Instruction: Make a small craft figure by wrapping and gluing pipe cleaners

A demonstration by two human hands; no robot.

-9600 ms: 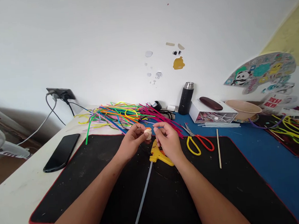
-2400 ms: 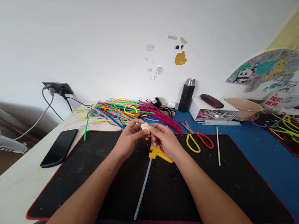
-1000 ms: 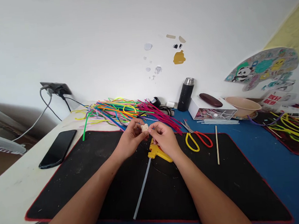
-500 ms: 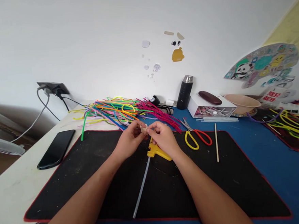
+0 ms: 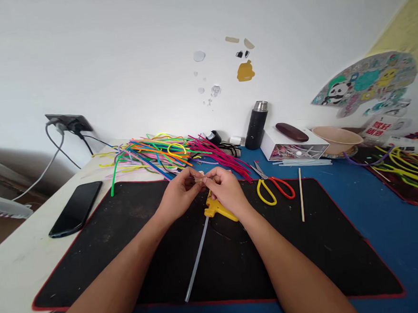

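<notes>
Both hands meet above the far middle of a black mat [image 5: 104, 249]. My left hand [image 5: 178, 197] and my right hand [image 5: 225, 191] pinch a small cream piece [image 5: 199, 177] between their fingertips; it is mostly hidden by the fingers. Under my right hand lies a yellow glue gun [image 5: 218, 212] with a clear glue stick [image 5: 197, 262] trailing toward me. A heap of coloured pipe cleaners [image 5: 166, 152] lies just behind the hands.
Scissors with one yellow and one red handle [image 5: 272, 188] and a thin wooden stick [image 5: 301, 195] lie right of the hands. A black phone [image 5: 76, 208] rests at the left. A black flask [image 5: 256, 124], white box [image 5: 294, 148], bowl [image 5: 338, 140] and more pipe cleaners [image 5: 406, 171] stand behind and right.
The hands have closed tighter round the small cream piece, which now shows less than before. The view has tilted slightly; the glue gun and the tools have not moved.
</notes>
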